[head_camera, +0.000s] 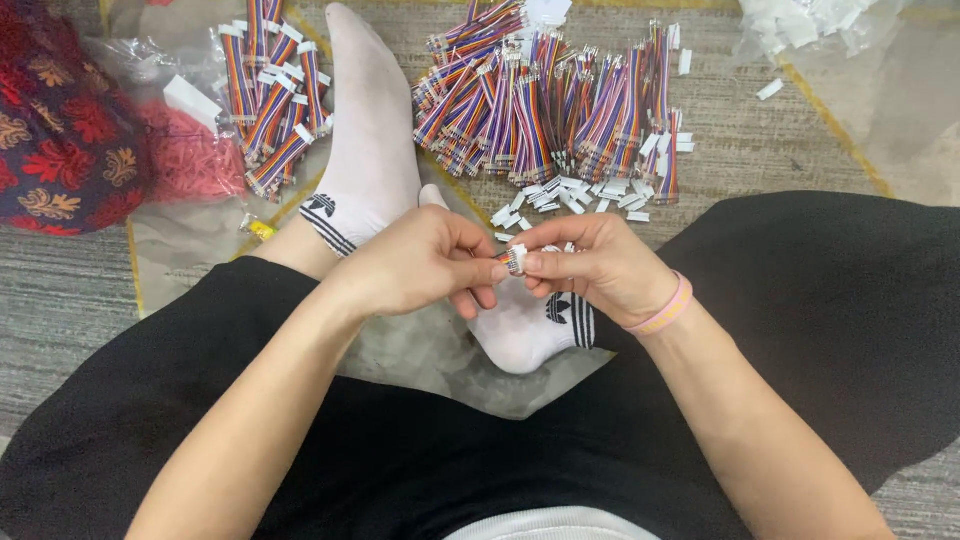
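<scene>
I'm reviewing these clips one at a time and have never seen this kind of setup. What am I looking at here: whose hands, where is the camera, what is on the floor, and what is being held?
There is no machine here: one camera worn on a person's head looks down at their own two bare hands. The person sits on the floor in dark clothes and white socks.

The left hand and the right hand, which has a pink wristband, meet in the middle. Their fingers pinch a small white connector with short coloured wires.

Beyond the hands lies a big pile of rainbow wire bundles, with loose white connectors in front of it. A smaller wire pile lies to the left, beside a red patterned cloth.
</scene>
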